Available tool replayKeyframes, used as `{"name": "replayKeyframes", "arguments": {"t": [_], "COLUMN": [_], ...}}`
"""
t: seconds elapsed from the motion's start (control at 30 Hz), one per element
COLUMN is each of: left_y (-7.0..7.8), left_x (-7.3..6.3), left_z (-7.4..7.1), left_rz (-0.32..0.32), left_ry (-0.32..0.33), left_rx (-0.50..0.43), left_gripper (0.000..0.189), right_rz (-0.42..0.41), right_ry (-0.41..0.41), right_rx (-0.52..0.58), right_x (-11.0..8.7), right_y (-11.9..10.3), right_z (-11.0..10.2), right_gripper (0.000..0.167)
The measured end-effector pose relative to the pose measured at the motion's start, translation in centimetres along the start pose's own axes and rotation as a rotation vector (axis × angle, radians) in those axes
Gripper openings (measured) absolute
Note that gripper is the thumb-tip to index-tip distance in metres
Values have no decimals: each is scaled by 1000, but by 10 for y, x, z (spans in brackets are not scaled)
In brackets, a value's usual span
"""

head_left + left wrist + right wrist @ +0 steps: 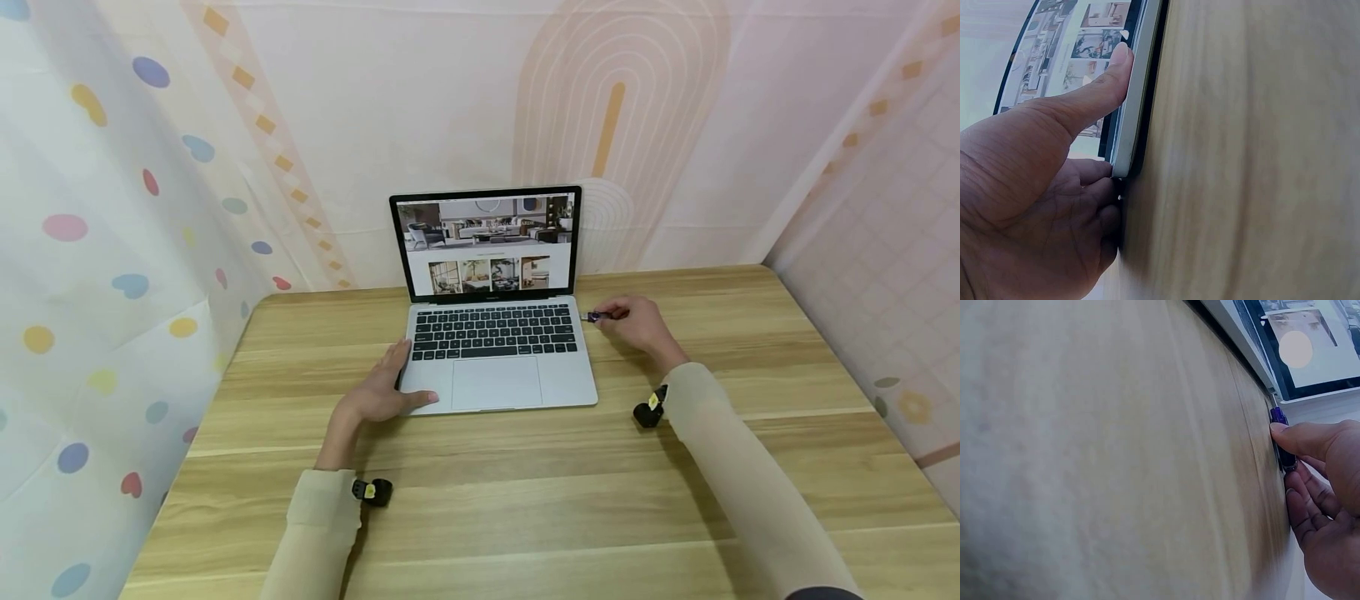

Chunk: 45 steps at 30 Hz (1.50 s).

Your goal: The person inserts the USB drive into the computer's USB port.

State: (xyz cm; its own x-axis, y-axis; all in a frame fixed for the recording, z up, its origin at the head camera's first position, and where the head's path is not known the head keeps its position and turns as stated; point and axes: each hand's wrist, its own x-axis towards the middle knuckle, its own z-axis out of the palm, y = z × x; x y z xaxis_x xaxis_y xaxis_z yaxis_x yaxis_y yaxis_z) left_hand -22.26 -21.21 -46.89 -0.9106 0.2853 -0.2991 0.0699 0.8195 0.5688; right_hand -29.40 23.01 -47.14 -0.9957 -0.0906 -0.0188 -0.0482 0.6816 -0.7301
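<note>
An open silver laptop [495, 385] sits on the wooden table, its screen lit with pictures of furnished rooms. My left hand [382, 390] rests at its front left corner, thumb on the palm rest and fingers along the side edge. In the left wrist view, the thumb [1100, 87] lies straight over the front edge. With thumb and fingertips, my right hand [633, 322] pinches a small purple and black USB flash drive [596, 317] beside the laptop's right side. The drive's purple end [1278, 415] points at the laptop edge, its metal plug right at the side; fingers partly cover its body.
The wooden table [480, 517] extends in front of the laptop and to both sides. A patterned curtain [442, 100] hangs close behind the screen, and a dotted one [112, 333] along the left. Small black cameras are strapped at both sleeve cuffs.
</note>
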Motion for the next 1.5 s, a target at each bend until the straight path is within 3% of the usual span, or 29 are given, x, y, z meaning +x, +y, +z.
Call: {"name": "replayKeyframes", "arguments": {"t": [1.5], "left_y": [1], "left_x": [-1], "left_z": [-1], "left_rz": [11], "left_ry": [5], "left_rx": [-11], "left_gripper": [111], "right_rz": [47], "right_ry": [-56], "right_rx": [8], "right_x": [0], "right_y": [-6], "right_z": [-3], "right_gripper": [27]}}
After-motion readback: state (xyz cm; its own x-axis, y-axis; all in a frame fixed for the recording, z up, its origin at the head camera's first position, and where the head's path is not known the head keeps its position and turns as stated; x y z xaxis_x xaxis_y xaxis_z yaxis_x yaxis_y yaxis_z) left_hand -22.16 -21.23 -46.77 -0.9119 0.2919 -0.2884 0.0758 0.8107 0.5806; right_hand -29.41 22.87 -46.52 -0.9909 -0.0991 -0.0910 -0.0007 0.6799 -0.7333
